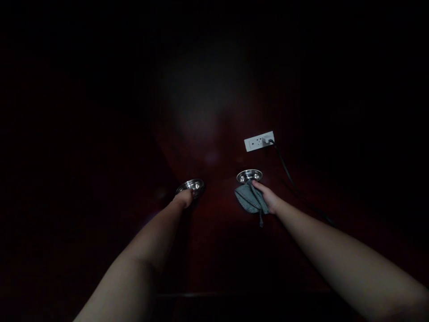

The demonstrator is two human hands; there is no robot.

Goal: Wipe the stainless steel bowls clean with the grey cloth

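Note:
Left of centre, my left hand (184, 198) is closed on the near edge of a shiny metal bowl (194, 184); its fingers are partly hidden. A second shallow metal bowl (249, 173) rests on the dark red surface to the right. My right hand (266, 196) grips a grey-green cloth (248, 198) with a hanging loop, thumb on top. The cloth lies against the near side of the right bowl and hides part of it. Whether the right fingers also hold that bowl's rim, I cannot tell.
A white power socket panel (254, 143) is just beyond the right bowl, with a white plug (267, 139) in it. From the plug a black cord (286, 169) runs down behind my right forearm. A straight front edge (201, 294) shows near the bottom. Surroundings are very dark.

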